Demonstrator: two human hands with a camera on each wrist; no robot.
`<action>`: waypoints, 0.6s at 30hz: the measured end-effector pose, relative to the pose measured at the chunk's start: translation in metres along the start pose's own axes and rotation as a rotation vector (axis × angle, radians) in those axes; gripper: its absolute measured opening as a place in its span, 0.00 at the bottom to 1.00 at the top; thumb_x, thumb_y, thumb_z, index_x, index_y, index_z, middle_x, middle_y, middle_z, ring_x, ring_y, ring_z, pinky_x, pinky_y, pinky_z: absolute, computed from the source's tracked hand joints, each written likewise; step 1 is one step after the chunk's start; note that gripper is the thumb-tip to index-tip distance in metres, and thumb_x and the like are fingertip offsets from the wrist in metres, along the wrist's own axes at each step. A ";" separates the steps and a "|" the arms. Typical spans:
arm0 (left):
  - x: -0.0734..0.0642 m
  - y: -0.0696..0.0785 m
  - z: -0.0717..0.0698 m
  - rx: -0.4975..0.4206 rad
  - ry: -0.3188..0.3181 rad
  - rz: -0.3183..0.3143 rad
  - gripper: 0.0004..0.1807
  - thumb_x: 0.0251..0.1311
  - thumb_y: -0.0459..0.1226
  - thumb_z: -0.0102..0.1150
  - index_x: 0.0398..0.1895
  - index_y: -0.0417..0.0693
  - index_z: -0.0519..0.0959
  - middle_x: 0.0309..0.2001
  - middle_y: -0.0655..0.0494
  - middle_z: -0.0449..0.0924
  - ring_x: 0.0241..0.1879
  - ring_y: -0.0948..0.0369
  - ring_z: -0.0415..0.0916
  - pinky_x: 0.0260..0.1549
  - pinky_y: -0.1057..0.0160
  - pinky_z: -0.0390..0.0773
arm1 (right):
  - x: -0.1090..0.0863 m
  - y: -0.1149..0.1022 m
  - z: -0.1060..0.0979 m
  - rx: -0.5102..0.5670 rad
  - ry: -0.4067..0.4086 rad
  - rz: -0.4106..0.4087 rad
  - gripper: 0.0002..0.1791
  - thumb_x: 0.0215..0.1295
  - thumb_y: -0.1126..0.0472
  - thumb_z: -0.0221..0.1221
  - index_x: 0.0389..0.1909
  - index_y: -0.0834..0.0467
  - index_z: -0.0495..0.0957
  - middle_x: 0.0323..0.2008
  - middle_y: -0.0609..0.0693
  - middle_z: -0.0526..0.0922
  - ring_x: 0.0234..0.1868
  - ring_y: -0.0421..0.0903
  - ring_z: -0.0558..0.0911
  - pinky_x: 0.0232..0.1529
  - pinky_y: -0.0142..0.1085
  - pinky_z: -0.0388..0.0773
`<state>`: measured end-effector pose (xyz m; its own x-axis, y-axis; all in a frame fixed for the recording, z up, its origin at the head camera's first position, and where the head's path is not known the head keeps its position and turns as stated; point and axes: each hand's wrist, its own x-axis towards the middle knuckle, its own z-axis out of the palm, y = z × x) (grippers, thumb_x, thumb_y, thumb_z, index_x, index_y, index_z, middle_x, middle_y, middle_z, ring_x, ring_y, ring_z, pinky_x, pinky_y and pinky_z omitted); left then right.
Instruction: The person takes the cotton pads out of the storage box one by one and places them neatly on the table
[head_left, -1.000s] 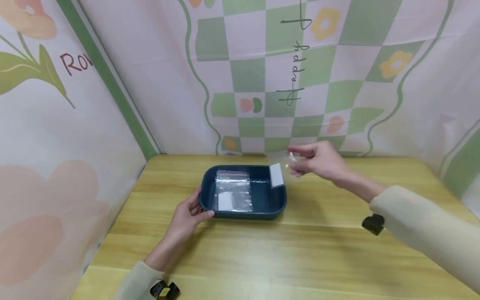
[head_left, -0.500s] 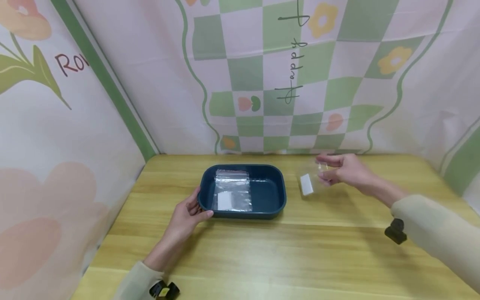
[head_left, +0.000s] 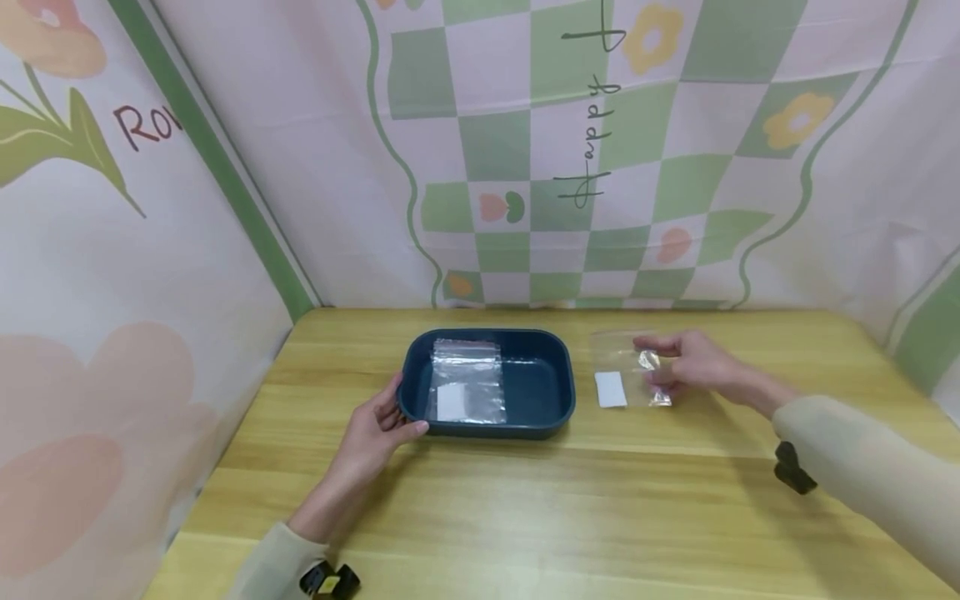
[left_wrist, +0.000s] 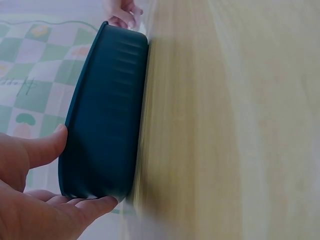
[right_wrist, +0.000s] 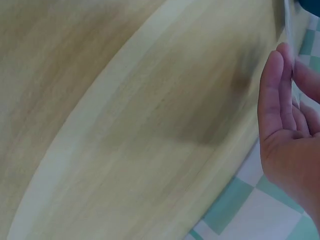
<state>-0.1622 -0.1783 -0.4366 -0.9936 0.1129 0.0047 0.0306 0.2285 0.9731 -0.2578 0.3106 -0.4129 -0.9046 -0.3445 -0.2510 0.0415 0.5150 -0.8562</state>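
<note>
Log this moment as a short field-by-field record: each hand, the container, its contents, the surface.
Left hand: grips the left end of the dark blue tray
Right hand: pinches a clear bag with a white patch, right of the tray
Tray contents: clear plastic bagging toward the left end; bag count unclear
Surface: wooden table

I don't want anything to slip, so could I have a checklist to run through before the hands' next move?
1. Tray steadied: ok, the left hand grips its left end.
2. Held bag secure: ok, the right hand pinches its right side.
3. Held bag clear of the tray: ok, it is to the right with a gap.
4. Held bag resting on the table: cannot tell.
5. Number of bags inside the tray: cannot tell, clear layers may overlap.
</note>
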 end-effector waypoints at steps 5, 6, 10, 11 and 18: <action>0.000 0.000 0.000 -0.001 -0.006 0.003 0.47 0.65 0.27 0.70 0.83 0.38 0.54 0.78 0.38 0.59 0.73 0.43 0.65 0.67 0.55 0.72 | 0.005 0.004 0.000 -0.027 -0.022 0.007 0.45 0.65 0.72 0.67 0.80 0.67 0.56 0.74 0.75 0.62 0.32 0.53 0.86 0.33 0.45 0.90; 0.000 -0.001 0.000 -0.005 -0.007 0.002 0.48 0.65 0.27 0.71 0.83 0.38 0.54 0.78 0.38 0.59 0.73 0.43 0.65 0.67 0.55 0.72 | 0.005 0.004 0.000 -0.037 -0.023 0.005 0.45 0.66 0.71 0.67 0.80 0.68 0.56 0.74 0.75 0.62 0.31 0.53 0.85 0.33 0.46 0.90; 0.000 -0.001 0.000 -0.007 -0.008 0.005 0.48 0.65 0.27 0.71 0.83 0.37 0.54 0.78 0.38 0.59 0.73 0.43 0.65 0.67 0.55 0.72 | 0.006 0.003 0.001 -0.077 -0.024 0.001 0.45 0.66 0.71 0.68 0.79 0.69 0.55 0.75 0.74 0.57 0.27 0.52 0.84 0.29 0.45 0.90; 0.001 -0.001 0.000 -0.005 -0.008 0.006 0.48 0.65 0.28 0.71 0.83 0.38 0.54 0.78 0.38 0.59 0.73 0.43 0.65 0.67 0.55 0.72 | 0.006 0.003 0.001 -0.085 -0.023 0.000 0.45 0.66 0.70 0.68 0.79 0.70 0.55 0.75 0.75 0.57 0.27 0.52 0.84 0.29 0.45 0.90; 0.001 -0.003 -0.001 0.015 0.000 -0.002 0.49 0.64 0.28 0.71 0.83 0.39 0.54 0.78 0.38 0.59 0.73 0.44 0.66 0.66 0.56 0.72 | 0.006 0.004 0.003 -0.135 -0.005 -0.008 0.46 0.66 0.68 0.70 0.79 0.69 0.55 0.74 0.78 0.57 0.25 0.53 0.84 0.25 0.45 0.89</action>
<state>-0.1632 -0.1795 -0.4389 -0.9937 0.1121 0.0028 0.0301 0.2430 0.9696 -0.2622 0.3082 -0.4190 -0.9025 -0.3531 -0.2467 -0.0240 0.6130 -0.7897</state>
